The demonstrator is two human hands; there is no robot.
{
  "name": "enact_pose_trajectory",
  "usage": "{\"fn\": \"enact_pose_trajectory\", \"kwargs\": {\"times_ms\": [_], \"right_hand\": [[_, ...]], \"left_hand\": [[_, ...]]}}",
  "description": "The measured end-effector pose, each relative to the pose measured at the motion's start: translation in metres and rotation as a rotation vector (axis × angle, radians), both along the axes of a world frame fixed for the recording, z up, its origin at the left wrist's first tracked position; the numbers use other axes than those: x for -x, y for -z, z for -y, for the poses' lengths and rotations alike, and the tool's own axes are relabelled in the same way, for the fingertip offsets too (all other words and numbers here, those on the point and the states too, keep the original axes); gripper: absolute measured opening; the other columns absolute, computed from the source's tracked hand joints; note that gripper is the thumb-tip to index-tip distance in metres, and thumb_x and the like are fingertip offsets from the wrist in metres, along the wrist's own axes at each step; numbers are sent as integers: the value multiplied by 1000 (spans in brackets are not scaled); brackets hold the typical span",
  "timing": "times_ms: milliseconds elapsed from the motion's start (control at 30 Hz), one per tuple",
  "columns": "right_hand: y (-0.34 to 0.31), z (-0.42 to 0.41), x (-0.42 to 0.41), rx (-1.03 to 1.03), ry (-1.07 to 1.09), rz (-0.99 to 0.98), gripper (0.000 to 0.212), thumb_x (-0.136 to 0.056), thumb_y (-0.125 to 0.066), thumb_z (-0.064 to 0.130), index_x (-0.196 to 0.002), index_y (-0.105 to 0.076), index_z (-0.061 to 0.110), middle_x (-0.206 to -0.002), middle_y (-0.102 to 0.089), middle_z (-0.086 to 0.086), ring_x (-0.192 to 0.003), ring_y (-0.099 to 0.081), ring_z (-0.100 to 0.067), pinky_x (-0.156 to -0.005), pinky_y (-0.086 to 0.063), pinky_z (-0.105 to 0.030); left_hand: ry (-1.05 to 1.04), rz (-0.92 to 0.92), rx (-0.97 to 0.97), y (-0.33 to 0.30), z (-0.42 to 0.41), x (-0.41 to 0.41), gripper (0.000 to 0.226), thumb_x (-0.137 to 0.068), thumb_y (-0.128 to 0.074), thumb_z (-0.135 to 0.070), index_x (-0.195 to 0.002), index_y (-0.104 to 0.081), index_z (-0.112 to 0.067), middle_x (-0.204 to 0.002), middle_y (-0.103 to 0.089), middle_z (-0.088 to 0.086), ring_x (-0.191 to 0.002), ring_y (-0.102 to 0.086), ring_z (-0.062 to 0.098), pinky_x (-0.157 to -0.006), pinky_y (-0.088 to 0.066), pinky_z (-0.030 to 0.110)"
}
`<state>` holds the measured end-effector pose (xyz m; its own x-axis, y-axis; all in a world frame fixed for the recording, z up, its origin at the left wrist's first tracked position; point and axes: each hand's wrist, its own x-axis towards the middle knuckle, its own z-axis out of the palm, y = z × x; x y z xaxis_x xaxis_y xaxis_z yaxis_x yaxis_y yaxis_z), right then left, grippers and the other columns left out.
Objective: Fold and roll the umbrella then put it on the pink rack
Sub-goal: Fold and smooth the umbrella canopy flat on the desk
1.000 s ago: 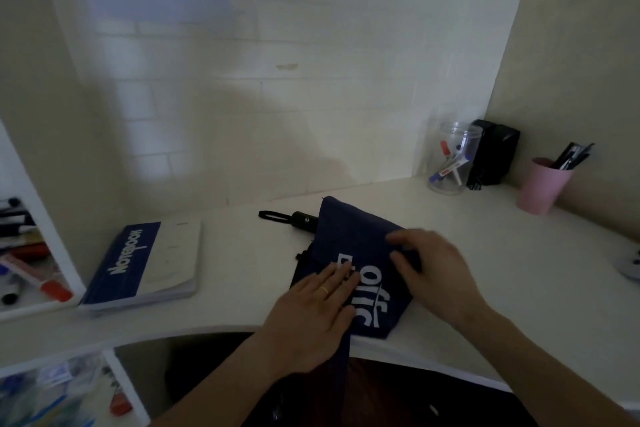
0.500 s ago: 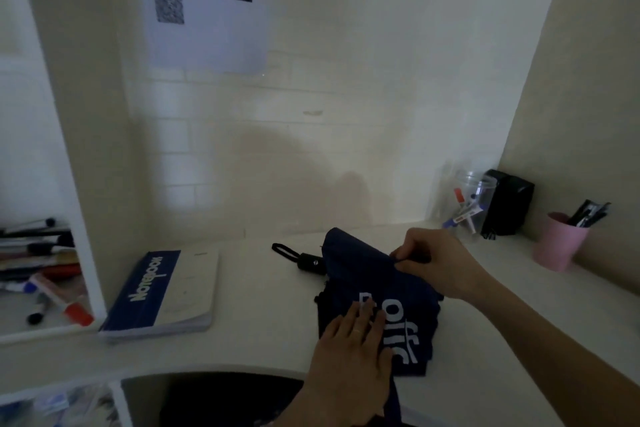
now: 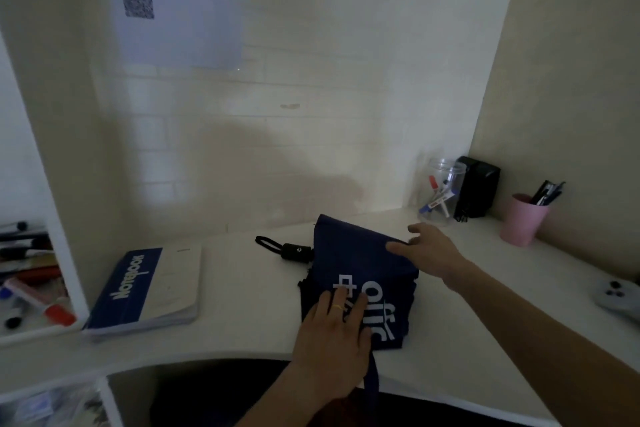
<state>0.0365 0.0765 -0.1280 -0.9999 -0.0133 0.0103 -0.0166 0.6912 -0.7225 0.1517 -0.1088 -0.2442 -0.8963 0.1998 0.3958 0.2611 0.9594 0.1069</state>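
A navy umbrella (image 3: 349, 260) with white lettering lies folded flat on the white desk (image 3: 242, 315), its black handle (image 3: 292, 251) and wrist loop pointing left. My left hand (image 3: 334, 333) presses flat on the near part of the canopy, fingers straight. At the fabric's far right edge my right hand (image 3: 427, 250) rests with its thumb on the cloth and its fingers spread. A navy strap hangs over the desk's front edge. No pink rack is in view.
A blue and white notebook (image 3: 145, 288) lies at the left. A clear jar of markers (image 3: 440, 192), a black box (image 3: 476, 185) and a pink cup of pens (image 3: 524, 222) stand at the back right. A shelf of markers (image 3: 31, 281) is far left, a grey controller (image 3: 618, 298) far right.
My right hand has let go of the pinched upper fold and now lies open on the canopy's right edge. The left hand stays pressed on the fabric. The camera tilted up.
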Motion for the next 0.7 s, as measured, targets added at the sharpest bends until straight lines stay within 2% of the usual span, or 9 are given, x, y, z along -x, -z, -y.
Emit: {"fn": "enact_pose_trajectory", "kwargs": {"times_ms": [133, 267, 300, 400, 433, 500, 600, 667, 700], "right_hand": [[2, 1, 8, 314, 98, -36, 66, -74, -84, 1, -134, -57, 2, -106, -71, -11, -97, -67, -26, -83, -55, -35], [-12, 2, 5, 474, 90, 38, 45, -72, -83, -3, -115, -71, 0, -106, -69, -12, -84, -63, -17, -67, -51, -23], [-14, 2, 7, 498, 79, 70, 45, -72, -84, -2, -115, -71, -1, -110, -69, -14, -85, -64, -18, -66, -54, -25], [-21, 3, 9, 629, 98, 120, 66, -68, -86, -5, -128, -59, -6, -117, -65, -19, -101, -66, -31, -88, -59, -42], [-24, 5, 8, 676, 104, 111, 72, -67, -85, -9, -132, -54, -7, -118, -63, -20, -101, -66, -34, -86, -59, -44], [-28, 7, 2, 743, 90, 74, 82, -65, -83, -14, -138, -47, -6, -118, -60, -21, -94, -66, -32, -73, -59, -39], [-23, 5, -16, 719, 13, 79, 92, -61, -86, -13, -142, -44, -2, -124, -62, -18, -94, -69, -29, -64, -58, -32], [-15, 2, -27, 644, -9, 96, 89, -60, -90, -5, -138, -48, 0, -124, -64, -15, -95, -68, -25, -61, -54, -27], [-10, 1, -27, 611, 30, 82, 83, -63, -91, 1, -135, -50, 0, -124, -64, -14, -93, -65, -21, -61, -51, -25]], "left_hand": [[26, 15, 15, 3, 0, -2, 49, -92, -46, -48, -139, -57, -39, -132, -65, 15, -114, -65, 37, -93, -58, 47], [8, 8, 31, 5, -1, 1, 46, -90, -46, -46, -133, -61, -42, -133, -65, 15, -115, -66, 39, -93, -58, 49], [5, 6, 33, 6, -1, 2, 46, -89, -46, -46, -133, -61, -42, -133, -65, 15, -114, -66, 39, -92, -58, 49], [17, 4, 35, 8, 0, 3, 47, -90, -46, -46, -135, -59, -44, -132, -65, 17, -113, -66, 41, -92, -58, 51], [24, 5, 31, 10, -1, 3, 48, -91, -46, -46, -137, -57, -45, -133, -65, 18, -113, -66, 41, -93, -58, 51], [46, -5, 9, 13, -1, 3, 50, -93, -45, -47, -142, -48, -51, -136, -63, 19, -116, -65, 41, -95, -56, 53], [73, -46, 4, 15, -4, -2, 52, -99, -37, -52, -149, -25, -62, -149, -50, 24, -131, -53, 47, -105, -43, 61], [95, -2, 34, 5, -4, -8, 49, -103, -28, -55, -148, -10, -68, -161, -27, 27, -146, -29, 52, -115, -23, 67], [121, 91, 38, -2, -3, -11, 48, -105, -23, -56, -145, -3, -71, -166, -11, 26, -151, -11, 50, -120, -9, 66]]}}
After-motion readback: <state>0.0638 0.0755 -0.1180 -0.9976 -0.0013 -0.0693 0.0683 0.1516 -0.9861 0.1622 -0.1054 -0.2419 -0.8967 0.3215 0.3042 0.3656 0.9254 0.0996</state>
